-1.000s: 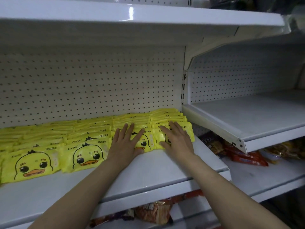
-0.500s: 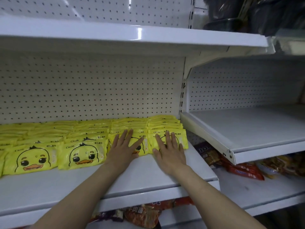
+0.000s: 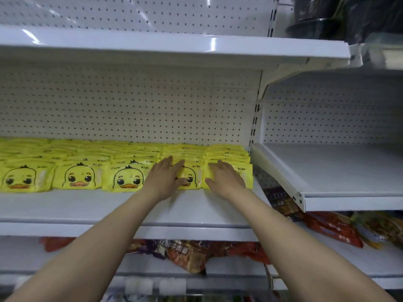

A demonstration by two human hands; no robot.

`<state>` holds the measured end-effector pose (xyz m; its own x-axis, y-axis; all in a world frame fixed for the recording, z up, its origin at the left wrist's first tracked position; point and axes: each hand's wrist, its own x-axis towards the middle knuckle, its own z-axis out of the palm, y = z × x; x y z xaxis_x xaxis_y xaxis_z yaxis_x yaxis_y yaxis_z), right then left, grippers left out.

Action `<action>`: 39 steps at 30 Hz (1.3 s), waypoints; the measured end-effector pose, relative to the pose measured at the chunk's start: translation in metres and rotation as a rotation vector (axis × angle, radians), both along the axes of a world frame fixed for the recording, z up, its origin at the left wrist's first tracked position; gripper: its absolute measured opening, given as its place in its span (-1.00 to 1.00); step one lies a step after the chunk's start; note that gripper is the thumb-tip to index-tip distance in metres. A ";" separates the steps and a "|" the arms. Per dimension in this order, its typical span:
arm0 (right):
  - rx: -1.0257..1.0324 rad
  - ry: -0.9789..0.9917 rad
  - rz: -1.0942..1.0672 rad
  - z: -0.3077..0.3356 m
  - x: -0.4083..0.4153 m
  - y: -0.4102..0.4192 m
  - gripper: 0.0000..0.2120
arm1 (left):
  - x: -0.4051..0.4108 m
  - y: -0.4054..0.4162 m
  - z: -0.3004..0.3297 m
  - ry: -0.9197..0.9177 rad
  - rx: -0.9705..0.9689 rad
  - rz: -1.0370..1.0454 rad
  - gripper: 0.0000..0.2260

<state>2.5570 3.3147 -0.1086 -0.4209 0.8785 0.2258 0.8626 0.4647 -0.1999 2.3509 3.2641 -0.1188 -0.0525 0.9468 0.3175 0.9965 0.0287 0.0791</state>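
Centre frame: left hand (image 3: 162, 179) flat, fingers straight, pressing on a yellow duck pack (image 3: 193, 171). Right hand (image 3: 226, 179) likewise flat on the rightmost pack (image 3: 246, 173). Both packs lie on the white shelf (image 3: 98, 207).

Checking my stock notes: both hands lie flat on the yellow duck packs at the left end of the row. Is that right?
Not quite: the head view shows the left hand and right hand flat on the yellow duck packs at the right end of the row, not the left.
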 end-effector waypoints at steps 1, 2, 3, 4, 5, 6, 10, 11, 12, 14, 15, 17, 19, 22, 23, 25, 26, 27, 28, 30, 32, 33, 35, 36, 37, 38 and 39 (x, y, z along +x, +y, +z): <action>-0.009 -0.010 0.026 0.006 -0.002 -0.001 -0.46 | -0.001 -0.004 0.005 -0.012 0.007 0.019 -0.41; -0.013 -0.024 0.056 0.011 -0.006 -0.003 -0.46 | -0.003 -0.010 0.009 -0.033 0.017 0.048 -0.41; -0.008 -0.035 0.090 0.015 -0.011 -0.006 -0.46 | -0.005 -0.020 0.013 -0.067 0.026 0.083 -0.41; -0.003 -0.045 0.123 0.019 -0.016 -0.009 -0.46 | -0.008 -0.029 0.017 -0.112 0.039 0.117 -0.41; 0.001 -0.053 0.151 0.023 -0.023 -0.013 -0.45 | -0.011 -0.039 0.020 -0.149 0.058 0.149 -0.42; 0.007 -0.061 0.179 0.026 -0.030 -0.017 -0.45 | -0.016 -0.051 0.022 -0.172 0.078 0.180 -0.43; 0.068 -0.052 0.302 0.040 -0.067 -0.037 -0.45 | -0.042 -0.103 0.031 -0.222 0.153 0.304 -0.47; 0.088 -0.050 0.338 0.043 -0.078 -0.044 -0.46 | -0.049 -0.118 0.033 -0.228 0.169 0.342 -0.48; 0.103 -0.053 0.375 0.047 -0.089 -0.051 -0.46 | -0.057 -0.132 0.036 -0.225 0.183 0.384 -0.48; 0.129 -0.053 0.445 0.054 -0.114 -0.067 -0.47 | -0.074 -0.163 0.041 -0.204 0.206 0.468 -0.50; 0.145 -0.045 0.477 0.057 -0.127 -0.076 -0.47 | -0.084 -0.179 0.043 -0.191 0.218 0.506 -0.51; 0.174 -0.014 0.546 0.061 -0.154 -0.095 -0.48 | -0.104 -0.210 0.046 -0.178 0.240 0.578 -0.52; 0.181 0.017 0.611 0.064 -0.184 -0.116 -0.49 | -0.127 -0.242 0.047 -0.178 0.259 0.654 -0.53; 0.172 0.038 0.694 0.068 -0.235 -0.151 -0.48 | -0.165 -0.288 0.048 -0.170 0.284 0.750 -0.51; 0.169 0.039 0.724 0.069 -0.254 -0.163 -0.47 | -0.178 -0.303 0.048 -0.167 0.290 0.779 -0.49; 0.165 0.043 0.777 0.070 -0.293 -0.187 -0.46 | -0.206 -0.334 0.050 -0.167 0.298 0.833 -0.47; 0.162 0.043 0.803 0.071 -0.313 -0.199 -0.46 | -0.220 -0.349 0.051 -0.167 0.297 0.864 -0.47; 0.161 0.045 0.831 0.071 -0.333 -0.212 -0.45 | -0.235 -0.364 0.052 -0.163 0.296 0.895 -0.47; 0.158 0.045 0.857 0.072 -0.353 -0.225 -0.45 | -0.250 -0.378 0.052 -0.154 0.296 0.925 -0.48; 0.152 0.048 0.903 0.074 -0.396 -0.252 -0.46 | -0.282 -0.408 0.054 -0.119 0.299 0.976 -0.51; 0.152 0.042 0.942 0.076 -0.440 -0.280 -0.48 | -0.316 -0.438 0.055 -0.083 0.305 1.027 -0.53; 0.153 0.042 0.965 0.076 -0.461 -0.294 -0.49 | -0.332 -0.453 0.055 -0.070 0.310 1.051 -0.52; 0.151 0.052 1.016 0.075 -0.505 -0.323 -0.49 | -0.363 -0.483 0.055 -0.060 0.318 1.106 -0.51; 0.149 0.058 1.038 0.073 -0.525 -0.336 -0.48 | -0.378 -0.497 0.054 -0.054 0.314 1.133 -0.50; 0.153 0.063 1.060 0.071 -0.546 -0.349 -0.47 | -0.393 -0.511 0.051 -0.043 0.310 1.155 -0.49; 0.158 0.062 1.083 0.068 -0.566 -0.362 -0.46 | -0.408 -0.526 0.048 -0.032 0.306 1.173 -0.47; 0.159 0.058 1.108 0.065 -0.585 -0.374 -0.45 | -0.421 -0.539 0.044 -0.025 0.304 1.193 -0.47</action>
<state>1.9719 2.9404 -0.0437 -0.9379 -0.0156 0.3467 -0.0521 0.9940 -0.0964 1.9296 2.7251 -0.0743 -0.8431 0.1898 0.5031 0.3575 0.8968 0.2607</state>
